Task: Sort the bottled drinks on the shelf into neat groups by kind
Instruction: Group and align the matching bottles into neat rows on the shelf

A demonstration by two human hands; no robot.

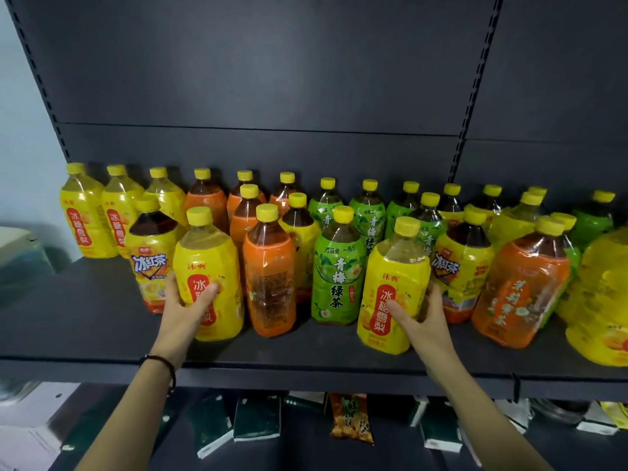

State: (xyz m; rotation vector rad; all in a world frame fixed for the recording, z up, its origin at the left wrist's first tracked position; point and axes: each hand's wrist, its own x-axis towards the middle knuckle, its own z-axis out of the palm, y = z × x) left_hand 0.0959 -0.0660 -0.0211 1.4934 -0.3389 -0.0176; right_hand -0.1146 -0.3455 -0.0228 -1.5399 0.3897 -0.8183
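Shelf: dark grey shelf [102, 321] with a slotted back panel, crowded with yellow-capped bottles whose kinds are mixed along the front.
Left: the left grip [185, 300] wraps the lower body of the left pear bottle [207, 260], thumb across its label.
Right: the right grip [419, 314] holds the right pear bottle [396, 266] the same way.
Axis: both bottles stand roughly upright, caps up.
Relation: the pear row [88, 215] stands behind and left of both grips. It is near the left grip and well apart from the right, with the orange bottle [268, 277] and green-tea bottle [336, 277] between.
Judgement: the left bottle likely goes back first, while the right one must travel leftward past the others.
Writing: 冰糖雪梨 on the pear bottles, 青梅绿茶 on the green ones, 冰红茶 on the iced-tea bottle [149, 263] just left of the left grip.
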